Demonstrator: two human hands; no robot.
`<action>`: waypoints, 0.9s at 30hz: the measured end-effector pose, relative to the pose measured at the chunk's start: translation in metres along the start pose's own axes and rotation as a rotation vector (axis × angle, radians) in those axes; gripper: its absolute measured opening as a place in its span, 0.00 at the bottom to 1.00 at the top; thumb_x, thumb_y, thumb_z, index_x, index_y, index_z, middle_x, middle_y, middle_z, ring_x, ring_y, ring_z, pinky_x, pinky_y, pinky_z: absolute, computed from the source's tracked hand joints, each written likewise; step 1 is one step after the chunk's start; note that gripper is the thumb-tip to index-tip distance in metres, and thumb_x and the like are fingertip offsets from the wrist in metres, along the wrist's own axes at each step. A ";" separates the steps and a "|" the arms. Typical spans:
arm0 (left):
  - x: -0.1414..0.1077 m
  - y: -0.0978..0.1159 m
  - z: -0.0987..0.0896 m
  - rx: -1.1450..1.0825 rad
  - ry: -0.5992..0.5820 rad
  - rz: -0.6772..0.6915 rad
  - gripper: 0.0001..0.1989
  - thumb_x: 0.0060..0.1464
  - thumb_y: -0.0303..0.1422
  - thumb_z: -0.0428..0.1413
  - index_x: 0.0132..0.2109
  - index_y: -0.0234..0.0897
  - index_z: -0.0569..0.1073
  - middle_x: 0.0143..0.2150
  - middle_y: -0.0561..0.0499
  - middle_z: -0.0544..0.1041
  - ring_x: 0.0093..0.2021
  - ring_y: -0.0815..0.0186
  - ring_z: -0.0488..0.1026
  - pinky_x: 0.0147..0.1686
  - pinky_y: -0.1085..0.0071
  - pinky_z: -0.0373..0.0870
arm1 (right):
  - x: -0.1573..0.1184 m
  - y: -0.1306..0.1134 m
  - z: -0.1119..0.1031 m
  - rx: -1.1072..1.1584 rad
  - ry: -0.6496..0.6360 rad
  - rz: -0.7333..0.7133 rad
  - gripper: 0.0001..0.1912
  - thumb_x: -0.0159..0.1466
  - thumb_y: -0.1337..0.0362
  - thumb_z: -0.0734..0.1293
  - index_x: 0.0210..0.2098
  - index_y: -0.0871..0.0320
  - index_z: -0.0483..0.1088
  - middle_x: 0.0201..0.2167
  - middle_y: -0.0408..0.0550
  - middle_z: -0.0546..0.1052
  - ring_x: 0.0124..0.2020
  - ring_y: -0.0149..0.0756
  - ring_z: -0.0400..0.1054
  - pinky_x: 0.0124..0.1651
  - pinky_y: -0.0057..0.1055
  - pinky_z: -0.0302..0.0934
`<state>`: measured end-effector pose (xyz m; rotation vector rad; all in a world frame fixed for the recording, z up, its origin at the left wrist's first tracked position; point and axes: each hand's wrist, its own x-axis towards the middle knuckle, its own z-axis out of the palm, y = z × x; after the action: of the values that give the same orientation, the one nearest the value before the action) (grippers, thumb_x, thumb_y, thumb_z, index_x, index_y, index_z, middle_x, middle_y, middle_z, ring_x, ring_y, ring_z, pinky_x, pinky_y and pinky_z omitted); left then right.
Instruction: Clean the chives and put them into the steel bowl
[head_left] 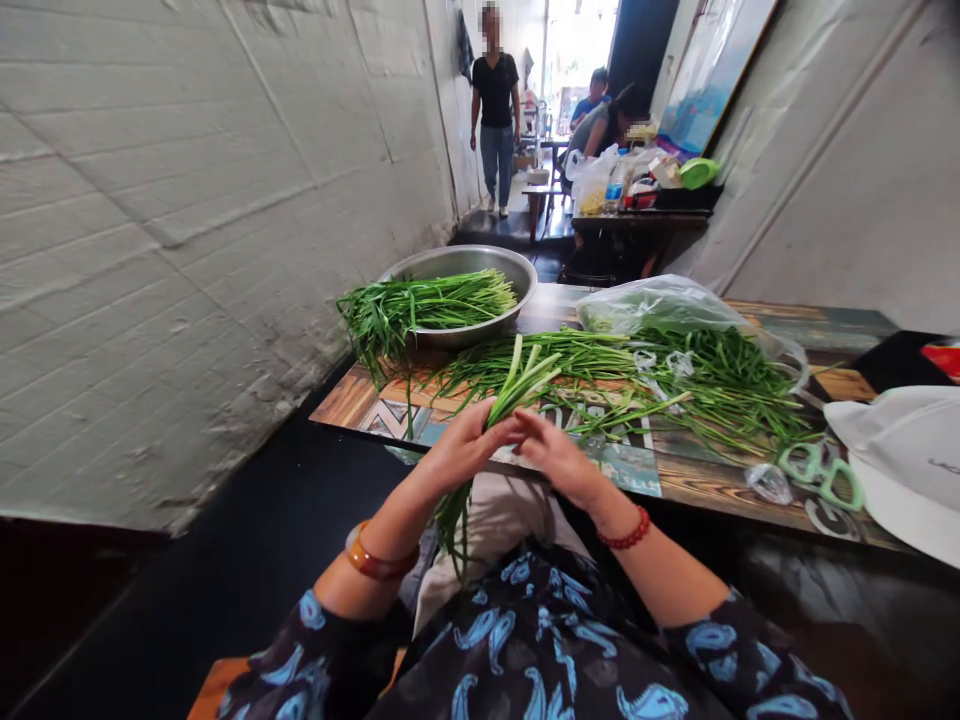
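Observation:
A bunch of garlic chives [525,378] is gripped in my left hand [471,440], whose fingers wrap round it. Its pale cut ends point up and away from me, and the leaves hang down below my palm. My right hand [559,460] is at the bunch, its fingers stretched toward my left thumb and partly apart. Whether those fingertips touch a stalk I cannot tell. Just beyond my hands, loose chives [720,390] are spread across the table. More chives [457,297] lie in a steel basin [529,290], leaves drooping over its left side.
A clear plastic bag [660,300] lies behind the loose chives on the table [682,485]. Green-handled scissors [821,475] and a white cap [900,450] sit at the right. A wall [187,200] runs along the left. One person [495,110] stands in the aisle; others sit farther back.

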<state>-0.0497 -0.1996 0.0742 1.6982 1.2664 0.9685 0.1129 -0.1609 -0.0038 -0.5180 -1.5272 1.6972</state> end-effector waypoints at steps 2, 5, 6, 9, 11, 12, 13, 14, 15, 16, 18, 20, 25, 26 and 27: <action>0.008 0.004 -0.006 0.143 0.003 0.056 0.14 0.61 0.41 0.51 0.31 0.36 0.64 0.28 0.55 0.63 0.30 0.69 0.59 0.32 0.72 0.59 | -0.004 0.013 0.020 -0.189 -0.224 -0.016 0.32 0.60 0.51 0.71 0.59 0.57 0.66 0.55 0.54 0.76 0.53 0.41 0.73 0.57 0.40 0.67; 0.017 0.009 -0.023 0.364 0.013 0.112 0.14 0.62 0.40 0.48 0.31 0.37 0.62 0.28 0.55 0.63 0.30 0.70 0.59 0.32 0.73 0.59 | -0.008 0.018 0.037 -0.483 -0.453 -0.012 0.33 0.62 0.54 0.70 0.62 0.61 0.65 0.51 0.57 0.79 0.50 0.43 0.75 0.54 0.38 0.68; 0.021 0.011 -0.032 0.440 0.024 0.113 0.14 0.63 0.40 0.48 0.31 0.37 0.63 0.28 0.55 0.64 0.30 0.69 0.60 0.32 0.73 0.59 | -0.007 0.017 0.038 -0.565 -0.531 0.000 0.30 0.63 0.55 0.69 0.62 0.62 0.67 0.49 0.57 0.80 0.49 0.43 0.76 0.53 0.36 0.68; 0.034 0.019 -0.067 0.720 0.084 0.075 0.13 0.64 0.40 0.46 0.35 0.37 0.65 0.30 0.53 0.68 0.30 0.68 0.64 0.32 0.72 0.61 | -0.001 0.007 0.030 -0.738 -0.607 0.008 0.22 0.67 0.59 0.65 0.57 0.62 0.72 0.47 0.56 0.82 0.47 0.41 0.77 0.50 0.32 0.68; 0.048 0.024 -0.090 0.979 0.098 0.015 0.10 0.63 0.39 0.47 0.39 0.37 0.68 0.32 0.50 0.73 0.32 0.65 0.69 0.34 0.71 0.63 | 0.008 0.001 0.022 -0.813 -0.519 -0.031 0.20 0.67 0.60 0.65 0.56 0.62 0.74 0.47 0.55 0.81 0.48 0.41 0.77 0.51 0.30 0.67; 0.057 0.025 -0.100 1.111 0.095 -0.039 0.11 0.64 0.38 0.47 0.41 0.36 0.69 0.34 0.47 0.75 0.33 0.62 0.72 0.35 0.69 0.64 | 0.012 0.000 0.018 -0.842 -0.479 -0.057 0.20 0.67 0.60 0.65 0.55 0.62 0.74 0.47 0.55 0.81 0.48 0.40 0.77 0.51 0.29 0.66; 0.066 0.025 -0.109 1.224 0.089 -0.089 0.12 0.64 0.38 0.46 0.43 0.36 0.69 0.37 0.44 0.77 0.36 0.59 0.74 0.36 0.68 0.66 | 0.018 -0.001 0.016 -0.864 -0.459 -0.085 0.19 0.68 0.59 0.65 0.54 0.61 0.75 0.47 0.55 0.81 0.48 0.40 0.76 0.51 0.29 0.66; 0.077 0.024 -0.116 1.310 0.071 -0.131 0.13 0.65 0.38 0.46 0.46 0.35 0.70 0.39 0.42 0.79 0.39 0.56 0.76 0.38 0.67 0.67 | 0.023 0.000 0.014 -0.881 -0.458 -0.112 0.19 0.68 0.59 0.65 0.54 0.61 0.75 0.47 0.54 0.82 0.48 0.39 0.77 0.51 0.28 0.66; 0.088 0.022 -0.122 1.372 0.057 -0.156 0.14 0.66 0.38 0.45 0.48 0.34 0.70 0.42 0.40 0.79 0.41 0.54 0.77 0.39 0.66 0.68 | 0.028 0.003 0.012 -0.894 -0.472 -0.133 0.18 0.68 0.59 0.65 0.53 0.60 0.75 0.47 0.53 0.82 0.47 0.38 0.77 0.50 0.28 0.65; 0.099 0.018 -0.127 1.416 0.050 -0.171 0.15 0.66 0.38 0.44 0.49 0.34 0.70 0.44 0.38 0.79 0.44 0.53 0.78 0.40 0.65 0.68 | 0.033 0.006 0.011 -0.907 -0.496 -0.143 0.17 0.68 0.59 0.65 0.52 0.59 0.76 0.46 0.53 0.82 0.46 0.38 0.77 0.48 0.27 0.65; 0.123 0.010 -0.136 1.468 0.060 -0.180 0.16 0.66 0.37 0.44 0.52 0.33 0.69 0.46 0.37 0.79 0.46 0.51 0.78 0.41 0.64 0.70 | 0.043 0.014 0.010 -0.937 -0.557 -0.141 0.17 0.67 0.58 0.66 0.51 0.58 0.77 0.43 0.51 0.83 0.45 0.37 0.77 0.46 0.27 0.65; 0.147 0.000 -0.144 1.494 0.085 -0.186 0.16 0.65 0.36 0.45 0.53 0.32 0.69 0.46 0.36 0.79 0.47 0.48 0.78 0.41 0.63 0.70 | 0.052 0.023 0.008 -0.952 -0.592 -0.130 0.16 0.66 0.59 0.66 0.50 0.58 0.77 0.42 0.51 0.83 0.43 0.37 0.77 0.44 0.27 0.65; 0.211 -0.019 -0.168 1.538 0.123 -0.201 0.18 0.64 0.33 0.44 0.55 0.31 0.69 0.48 0.33 0.78 0.49 0.46 0.77 0.43 0.59 0.71 | 0.067 0.032 0.001 -0.846 -0.639 -0.114 0.16 0.67 0.60 0.65 0.50 0.57 0.77 0.42 0.50 0.83 0.44 0.36 0.77 0.45 0.25 0.65; 0.224 -0.022 -0.173 1.547 0.131 -0.194 0.19 0.64 0.31 0.42 0.56 0.30 0.69 0.48 0.32 0.78 0.49 0.46 0.77 0.44 0.58 0.71 | 0.069 0.032 -0.001 -0.812 -0.648 -0.100 0.16 0.67 0.59 0.65 0.50 0.57 0.77 0.43 0.50 0.83 0.44 0.35 0.77 0.46 0.25 0.65; 0.235 -0.026 -0.178 1.555 0.139 -0.184 0.20 0.64 0.29 0.40 0.56 0.29 0.69 0.48 0.31 0.77 0.49 0.46 0.76 0.44 0.57 0.70 | 0.070 0.031 -0.002 -0.779 -0.657 -0.086 0.16 0.67 0.59 0.65 0.51 0.58 0.77 0.43 0.50 0.83 0.44 0.35 0.77 0.46 0.24 0.65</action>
<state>-0.1714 0.0598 0.1490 2.4552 2.5127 -0.2530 0.0630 -0.1055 -0.0205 -0.2607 -2.6680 1.1994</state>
